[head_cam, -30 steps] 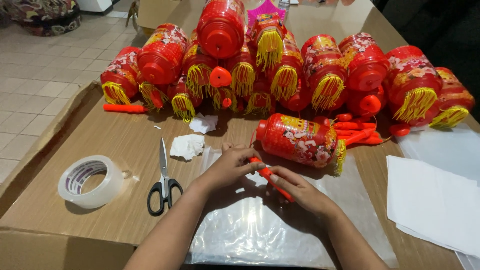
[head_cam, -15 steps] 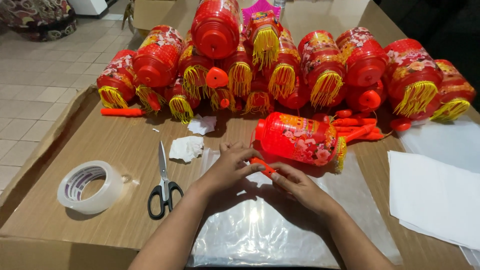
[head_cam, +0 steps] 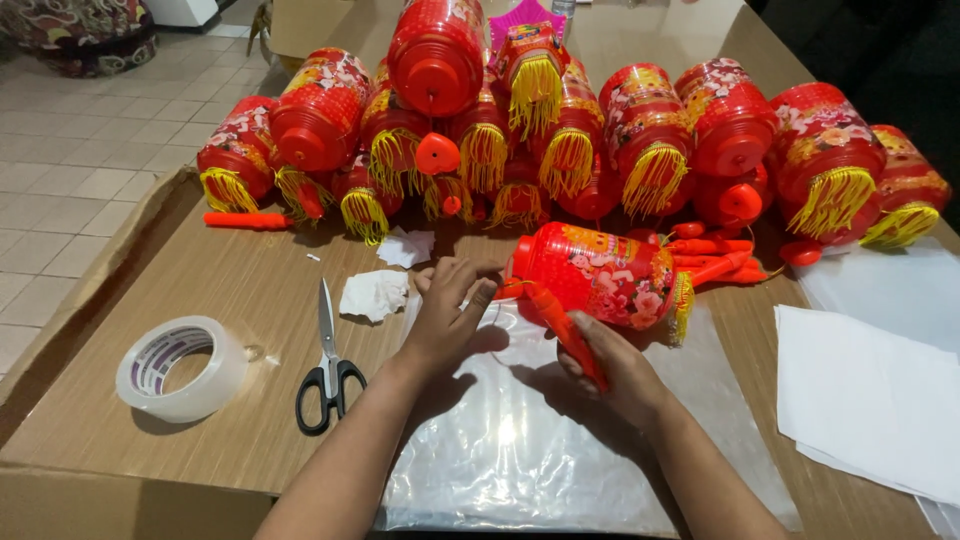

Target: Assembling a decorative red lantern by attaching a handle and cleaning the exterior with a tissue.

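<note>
Head view: two hands fit a red stick to a lying red paper lantern.

Right hand [head_cam: 622, 372] grips the stick [head_cam: 566, 330]; left hand [head_cam: 450, 310], fingers curled, pinches at the lantern [head_cam: 600, 275] end, twelve o'clock. Steadying the lantern seems wise.

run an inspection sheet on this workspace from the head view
surface: flattened brown cardboard with a clear plastic sheet laid on it under the hands
job's things: red flowered lantern lying on its side; red stick running from its end down into the right hand
clutter: pile of red lanterns with yellow tassels along the back, roll of clear tape, closed scissors, crumpled tissue, stack of white paper
grippers: left hand rests on the plastic by the lantern's end; right hand grips the stick
cables: nothing seen
surroundings: tiled floor at left
</note>
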